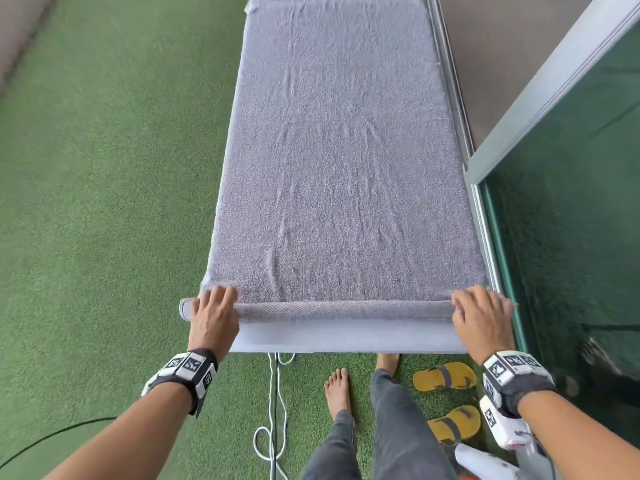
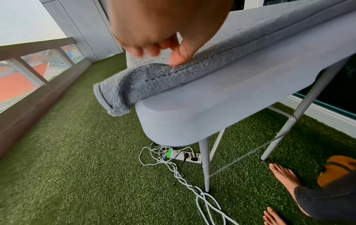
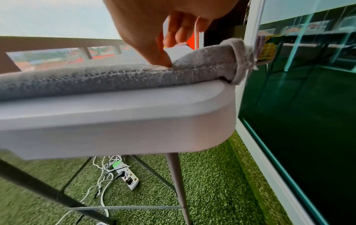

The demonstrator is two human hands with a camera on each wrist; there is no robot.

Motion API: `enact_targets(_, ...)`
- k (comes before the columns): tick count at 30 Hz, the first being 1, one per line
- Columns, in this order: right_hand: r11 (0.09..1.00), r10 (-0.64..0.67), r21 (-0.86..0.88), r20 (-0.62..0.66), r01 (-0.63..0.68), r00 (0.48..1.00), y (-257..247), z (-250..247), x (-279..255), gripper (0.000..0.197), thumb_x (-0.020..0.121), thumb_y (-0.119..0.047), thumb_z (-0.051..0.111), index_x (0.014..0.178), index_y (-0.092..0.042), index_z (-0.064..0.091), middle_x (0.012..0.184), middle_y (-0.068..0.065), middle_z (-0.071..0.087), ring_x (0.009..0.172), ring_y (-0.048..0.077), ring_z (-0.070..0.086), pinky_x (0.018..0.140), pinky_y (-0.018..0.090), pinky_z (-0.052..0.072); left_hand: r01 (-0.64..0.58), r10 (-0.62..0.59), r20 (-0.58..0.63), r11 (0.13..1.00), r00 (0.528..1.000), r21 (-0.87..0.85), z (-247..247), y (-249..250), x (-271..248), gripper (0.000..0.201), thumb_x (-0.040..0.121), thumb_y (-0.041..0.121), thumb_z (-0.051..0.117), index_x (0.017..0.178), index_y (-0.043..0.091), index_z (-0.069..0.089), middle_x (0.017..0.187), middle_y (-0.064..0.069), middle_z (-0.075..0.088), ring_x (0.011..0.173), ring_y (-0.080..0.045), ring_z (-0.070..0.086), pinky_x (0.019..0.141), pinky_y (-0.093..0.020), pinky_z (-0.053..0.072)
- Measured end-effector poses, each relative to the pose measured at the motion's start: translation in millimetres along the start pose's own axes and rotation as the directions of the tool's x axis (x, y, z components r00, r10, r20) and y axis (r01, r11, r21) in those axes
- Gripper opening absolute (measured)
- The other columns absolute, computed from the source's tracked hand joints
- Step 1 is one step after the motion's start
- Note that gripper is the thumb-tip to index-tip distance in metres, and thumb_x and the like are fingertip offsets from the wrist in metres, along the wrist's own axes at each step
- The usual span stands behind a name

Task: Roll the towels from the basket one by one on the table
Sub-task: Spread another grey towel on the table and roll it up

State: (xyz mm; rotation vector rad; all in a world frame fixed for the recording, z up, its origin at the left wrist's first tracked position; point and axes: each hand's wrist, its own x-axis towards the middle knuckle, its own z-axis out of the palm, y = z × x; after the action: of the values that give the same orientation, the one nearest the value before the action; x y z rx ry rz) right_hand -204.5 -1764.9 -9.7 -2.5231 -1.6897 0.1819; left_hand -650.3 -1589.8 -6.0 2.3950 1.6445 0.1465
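A grey towel (image 1: 343, 168) lies spread along the length of the pale table (image 1: 346, 339). Its near edge is turned into a thin roll (image 1: 346, 310) across the table's front. My left hand (image 1: 214, 311) grips the roll's left end, which sticks out past the table corner. My right hand (image 1: 481, 317) grips the right end. In the left wrist view the left hand (image 2: 159, 53) curls over the roll (image 2: 154, 79) with the thumb on it. In the right wrist view the right hand (image 3: 158, 50) has its thumb tip on the roll (image 3: 115, 77). A yellow basket (image 3: 266, 51) shows far off beside the glass.
Green artificial turf (image 1: 104, 202) lies around the table. A glass door (image 1: 571, 220) runs close along the right side. Two yellow sandals (image 1: 445, 375) and my bare feet (image 1: 337, 389) are below the front edge. White cables (image 1: 273, 410) and a power strip (image 2: 185, 156) lie under the table.
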Motion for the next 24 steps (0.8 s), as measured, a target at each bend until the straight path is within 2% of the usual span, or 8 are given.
enact_targets(2, 0.997, -0.051, 0.064, 0.075, 0.046, 0.996, -5, 4, -4, 0.027, 0.070, -0.001, 0.063, 0.082, -0.022, 0.049, 0.092, -0.004, 0.047, 0.086, 0.019, 0.048, 0.079, 0.043, 0.047, -0.087, 0.088, 0.035, 0.995, 0.995, -0.048, 5, 1, -3, 0.029, 0.069, -0.012, 0.048, 0.089, 0.008, 0.052, 0.087, -0.004, 0.050, 0.078, -0.019, 0.042, 0.069, -0.040, 0.050)
enact_targets(6, 0.995, -0.038, 0.092, 0.120, 0.027, 0.992, -2, 10, -10, 0.037, 0.070, -0.003, 0.067, 0.104, -0.015, 0.057, 0.111, 0.004, 0.054, 0.100, 0.023, 0.052, 0.089, 0.043, 0.049, -0.134, 0.145, 0.078, 0.983, 0.986, -0.126, 10, -11, -6, 0.041, 0.068, -0.012, 0.065, 0.105, 0.006, 0.060, 0.102, -0.005, 0.058, 0.095, -0.020, 0.047, 0.084, -0.033, 0.045)
enact_targets(9, 0.988, 0.007, 0.152, 0.097, -0.021, 0.995, 1, 8, -4, 0.037, 0.075, 0.003, 0.067, 0.110, -0.010, 0.065, 0.113, 0.006, 0.064, 0.105, 0.025, 0.058, 0.095, 0.042, 0.048, -0.139, 0.147, 0.045, 0.981, 0.988, -0.137, 3, -11, -2, 0.029, 0.073, -0.012, 0.067, 0.096, 0.007, 0.067, 0.092, -0.003, 0.067, 0.083, -0.019, 0.058, 0.077, -0.036, 0.052)
enact_targets(12, 0.996, 0.019, 0.083, 0.107, -0.028, 0.994, 2, 2, 3, 0.021, 0.080, -0.007, 0.064, 0.098, -0.015, 0.072, 0.098, 0.002, 0.070, 0.092, 0.022, 0.061, 0.089, 0.040, 0.044, -0.139, 0.143, 0.055, 0.988, 0.988, -0.070, -3, -5, 0, 0.014, 0.083, 0.007, 0.054, 0.080, 0.015, 0.066, 0.074, 0.003, 0.066, 0.065, -0.015, 0.057, 0.074, -0.041, 0.050)
enact_targets(15, 1.000, -0.011, 0.016, 0.180, 0.008, 0.984, 1, -1, 10, 0.016, 0.089, -0.020, 0.043, 0.087, -0.023, 0.059, 0.082, -0.008, 0.064, 0.079, 0.019, 0.058, 0.080, 0.037, 0.037, -0.063, 0.068, 0.111, 0.997, 0.991, -0.047, -1, -6, 5, 0.015, 0.088, 0.012, 0.045, 0.096, 0.016, 0.058, 0.079, 0.003, 0.063, 0.062, -0.012, 0.052, 0.078, -0.042, 0.046)
enact_targets(18, 0.999, 0.039, -0.018, 0.101, -0.037, 0.994, 2, -3, 17, 0.018, 0.085, -0.014, 0.054, 0.102, -0.020, 0.054, 0.093, -0.003, 0.058, 0.083, 0.021, 0.054, 0.079, 0.039, 0.041, 0.019, -0.019, 0.037, 1.000, 0.999, 0.006, -1, -4, 14, 0.026, 0.082, 0.013, 0.056, 0.108, 0.016, 0.050, 0.092, -0.001, 0.053, 0.077, -0.017, 0.046, 0.079, -0.039, 0.041)
enact_targets(22, 0.999, 0.009, 0.042, 0.115, -0.014, 0.993, -10, -1, 18, 0.030, 0.070, 0.006, 0.061, 0.079, -0.020, 0.048, 0.082, -0.004, 0.045, 0.079, 0.020, 0.044, 0.072, 0.040, 0.045, -0.063, 0.063, -0.002, 0.997, 0.998, -0.045, 3, 2, 15, 0.030, 0.074, -0.013, 0.051, 0.084, 0.014, 0.044, 0.079, 0.002, 0.042, 0.069, -0.018, 0.037, 0.063, -0.033, 0.041)
enact_targets(24, 0.999, -0.028, 0.041, 0.177, 0.021, 0.984, -11, 2, 12, 0.032, 0.069, 0.002, 0.063, 0.084, -0.022, 0.047, 0.087, -0.006, 0.044, 0.082, 0.017, 0.044, 0.076, 0.038, 0.046, -0.038, 0.042, 0.046, 0.996, 0.998, -0.082, 11, 0, 10, 0.039, 0.065, -0.019, 0.049, 0.088, 0.013, 0.047, 0.084, 0.001, 0.043, 0.076, -0.017, 0.036, 0.068, -0.030, 0.036)
